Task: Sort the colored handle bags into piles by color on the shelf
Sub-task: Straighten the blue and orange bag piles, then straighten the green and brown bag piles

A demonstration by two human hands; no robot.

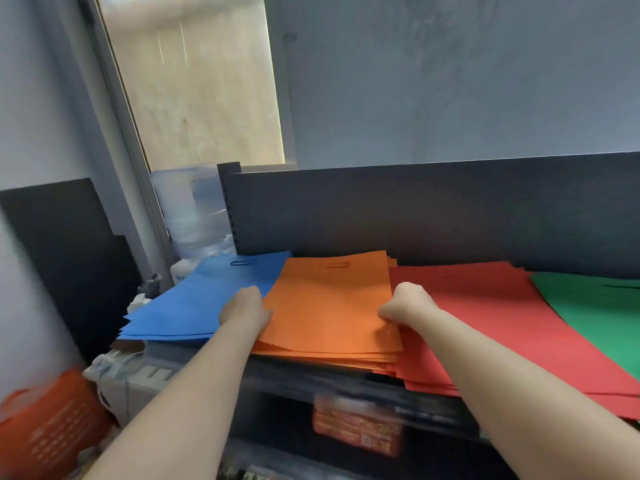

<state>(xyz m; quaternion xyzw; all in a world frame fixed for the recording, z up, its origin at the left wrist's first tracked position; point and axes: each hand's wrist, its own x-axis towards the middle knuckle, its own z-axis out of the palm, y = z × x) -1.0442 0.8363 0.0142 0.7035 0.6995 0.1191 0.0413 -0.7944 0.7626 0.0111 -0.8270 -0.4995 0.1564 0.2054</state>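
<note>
Four flat piles of handle bags lie side by side on the dark shelf [346, 382]: blue bags [197, 299] at the left, orange bags [329, 306], red bags [485, 306], and green bags [599, 313] at the right edge. My left hand [244, 308] grips the left edge of the orange pile, where it meets the blue bags. At the orange pile's right edge, beside the red bags, my right hand [405, 303] has its fingers curled on the bags. The fingertips of both hands are hidden.
A dark back panel [415, 209] rises behind the piles. A clear water jug [190, 209] stands left of the shelf, by a window. An orange bag [52, 431] sits low at the left. An orange label [356, 424] hangs below the shelf edge.
</note>
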